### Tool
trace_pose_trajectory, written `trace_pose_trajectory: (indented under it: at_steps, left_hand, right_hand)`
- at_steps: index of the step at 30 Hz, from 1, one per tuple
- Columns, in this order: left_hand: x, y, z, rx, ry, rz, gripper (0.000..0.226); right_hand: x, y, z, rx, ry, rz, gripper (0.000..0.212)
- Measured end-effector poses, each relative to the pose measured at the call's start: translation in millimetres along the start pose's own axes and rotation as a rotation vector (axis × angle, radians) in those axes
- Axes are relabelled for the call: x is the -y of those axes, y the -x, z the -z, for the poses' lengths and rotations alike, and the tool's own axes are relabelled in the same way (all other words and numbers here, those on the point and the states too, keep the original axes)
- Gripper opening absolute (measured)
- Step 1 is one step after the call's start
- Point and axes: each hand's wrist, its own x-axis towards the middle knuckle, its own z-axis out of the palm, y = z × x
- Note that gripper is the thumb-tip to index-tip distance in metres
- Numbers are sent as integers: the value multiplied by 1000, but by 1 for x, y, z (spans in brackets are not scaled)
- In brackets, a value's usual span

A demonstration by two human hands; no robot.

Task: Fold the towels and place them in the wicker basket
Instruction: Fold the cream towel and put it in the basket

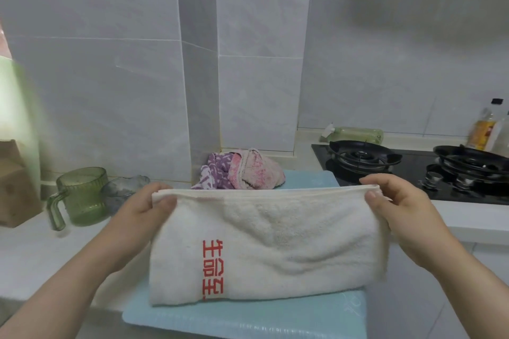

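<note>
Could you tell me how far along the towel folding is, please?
Nothing looks finished; no basket is in view. In hand: the left hand and right hand pinch the white towel by its top corners over the blue mat. Left: the purple towel and pink towel lie crumpled behind.

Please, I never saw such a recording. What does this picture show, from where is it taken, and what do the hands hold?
No machine: a person works with bare hands, and a camera worn on the head looks forward and down. The left hand and the right hand each pinch an upper corner of a white towel with red characters; its lower edge rests on a blue mat on the counter. Behind lie crumpled purple and pink towels. A green cup stands at the left, a gas stove at the right. No wicker basket is visible.
</note>
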Motion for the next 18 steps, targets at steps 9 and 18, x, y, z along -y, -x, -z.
trace_pose_trajectory:
  at_steps: [9, 18]
  left_hand:
    - [0, 8, -2, -60, -254, 176, 12]
    - [36, -24, -22, -2, -667, 296, 30]
  right_hand:
    - [-7, 2, -15, 95, 252, -103, 23]
    - [-51, -21, -61, 143, 524, -161, 31]
